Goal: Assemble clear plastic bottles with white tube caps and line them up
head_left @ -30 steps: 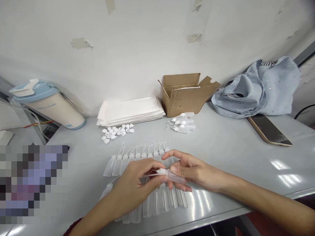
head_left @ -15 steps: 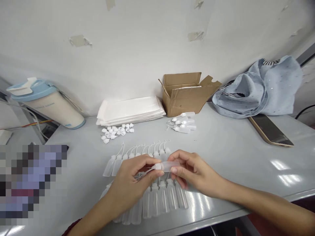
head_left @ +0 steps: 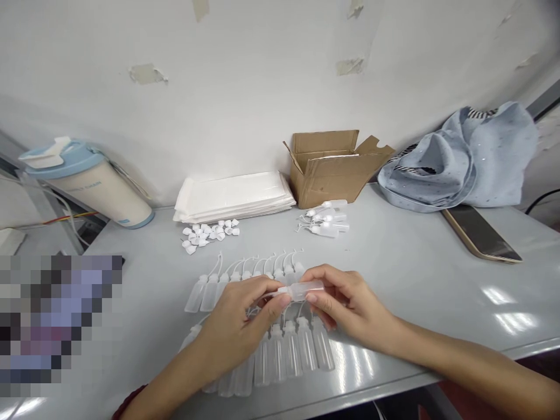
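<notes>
Between my two hands lies a small translucent plastic bottle (head_left: 301, 290), held sideways above the desk. My left hand (head_left: 247, 312) pinches its white neck end, with a thin strap or tip running back under the fingers. The body end is gripped by my right hand (head_left: 345, 300) between thumb and fingers. Under and around my hands are two rows of similar bottles; the front row (head_left: 292, 350) is partly covered by my left hand and forearm, and the back row (head_left: 210, 291) has thin straps pointing away from me.
White caps (head_left: 210, 232) lie in a pile before a stack of white envelopes (head_left: 236, 195). Several small bottles (head_left: 326, 219) sit by an open cardboard box (head_left: 332, 178). A blue cloth bag (head_left: 464, 160) and phone (head_left: 481, 233) are at right, a large tumbler (head_left: 105, 189) at left.
The held bottle has tilted slightly, its body end now a little higher, and my left fingers cover more of its neck. The view has shifted slightly.
</notes>
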The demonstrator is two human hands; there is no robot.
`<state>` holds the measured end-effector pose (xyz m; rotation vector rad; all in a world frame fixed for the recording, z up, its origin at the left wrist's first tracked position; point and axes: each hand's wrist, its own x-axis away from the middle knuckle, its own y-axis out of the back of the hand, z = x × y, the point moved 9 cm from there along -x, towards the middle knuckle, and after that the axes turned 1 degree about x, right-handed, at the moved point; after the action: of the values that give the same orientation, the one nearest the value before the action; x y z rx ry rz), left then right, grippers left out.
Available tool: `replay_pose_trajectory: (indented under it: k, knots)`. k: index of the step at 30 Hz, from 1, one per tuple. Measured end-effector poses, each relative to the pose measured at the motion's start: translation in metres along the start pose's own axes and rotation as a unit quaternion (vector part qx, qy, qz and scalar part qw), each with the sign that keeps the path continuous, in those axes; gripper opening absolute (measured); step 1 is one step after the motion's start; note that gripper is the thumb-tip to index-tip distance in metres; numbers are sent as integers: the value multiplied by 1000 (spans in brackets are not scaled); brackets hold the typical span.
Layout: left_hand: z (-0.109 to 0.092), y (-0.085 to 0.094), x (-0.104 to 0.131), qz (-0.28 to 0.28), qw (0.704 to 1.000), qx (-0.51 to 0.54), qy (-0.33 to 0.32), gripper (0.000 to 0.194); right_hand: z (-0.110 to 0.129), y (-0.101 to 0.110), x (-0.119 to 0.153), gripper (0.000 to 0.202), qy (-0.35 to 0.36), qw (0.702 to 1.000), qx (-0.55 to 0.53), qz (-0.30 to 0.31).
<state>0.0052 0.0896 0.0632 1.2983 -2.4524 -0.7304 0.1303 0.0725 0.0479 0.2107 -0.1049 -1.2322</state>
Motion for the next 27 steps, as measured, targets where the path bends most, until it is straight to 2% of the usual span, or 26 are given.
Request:
replay_pose_trajectory:
  k: [2,4,6,9,11,13,16,18,19,21,23,25,27]
  knots:
    - [-2,-3,2,4,1000,-16,-16,28,10,1,2,21,49,997,64,-11]
    - [-8,-4,5,-12,996,-55,-67,28,12,0,3,23,59,995,84,-7]
    - [-18,-5,10,-39,984,-108,-137,23,5,-1,1,27,21,998,52,9]
    - [-33,-8,19,-80,947,-190,-245,9,-13,-6,-1,35,-78,995,-46,41]
    - [-39,-11,24,-101,920,-239,-295,13,-22,-11,-2,40,-130,982,-119,63]
    - [-41,-11,26,-114,908,-255,-313,20,-28,-16,-1,43,-164,967,-177,82]
    - [-34,-7,20,-104,935,-199,-273,18,-30,-17,-1,44,-181,962,-193,74]
    - [-24,-6,13,-71,963,-152,-209,7,-26,-12,-2,42,-153,975,-153,51]
    - [-19,-7,9,-52,974,-136,-173,8,-22,-10,-2,40,-130,984,-119,41]
    - [-10,-10,4,-15,988,-116,-106,23,-10,-4,-1,34,-60,998,-25,18]
    - [-5,-14,3,19,994,-94,-57,35,9,1,1,27,41,995,87,-8]
    - [-3,-18,4,50,996,-68,-33,40,28,1,8,24,153,971,184,-24]
    - [-5,-21,6,70,996,-41,-34,41,40,-2,15,25,229,942,245,-23]
